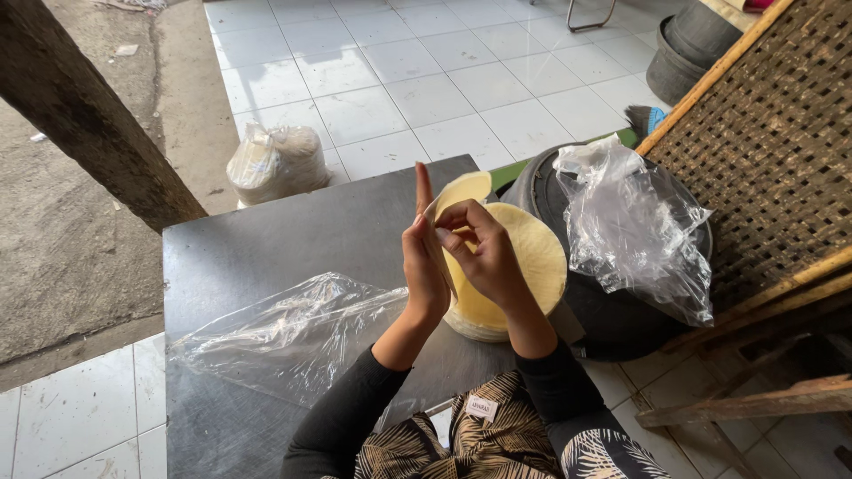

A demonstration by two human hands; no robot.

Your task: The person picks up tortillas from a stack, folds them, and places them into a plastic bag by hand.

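My left hand (422, 262) and my right hand (480, 251) are raised together above the dark table (266, 239), pinching a thin pale yellow round sheet (463, 189) held upright between them. My left index finger points straight up. Just behind and under the hands lies a stack of the same yellow round sheets (532, 275) at the table's right edge. A clear plastic bag (293, 333) lies flat on the table to the left of my forearms.
A black bin (621, 310) with crumpled clear plastic (635, 226) stands right of the table. A woven bamboo rack (772, 142) leans at far right. A tied bag of round sheets (275, 162) sits on the white tiled floor. A wooden post (84, 111) rises at left.
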